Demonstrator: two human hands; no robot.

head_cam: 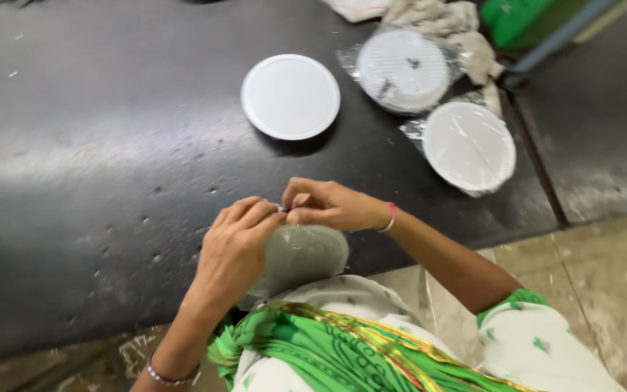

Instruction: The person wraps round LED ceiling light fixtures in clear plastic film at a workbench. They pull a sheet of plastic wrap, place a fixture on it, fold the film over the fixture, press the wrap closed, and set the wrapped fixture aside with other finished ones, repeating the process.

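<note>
Pinched with both hands, left hand [234, 250] and right hand [324, 205], the clear wrap at the top of a round disc [306, 254] above the tabletop [110, 167] edge. Risked dropping the disc should the film tear suddenly.

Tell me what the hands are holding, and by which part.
Both the left hand and the right hand pinch the top edge of a round grey-white disc in clear plastic wrap, fingertips meeting there.

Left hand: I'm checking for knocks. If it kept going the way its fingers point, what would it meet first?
The left hand points at the right hand, fingertips practically touching it already above the wrapped disc.
</note>
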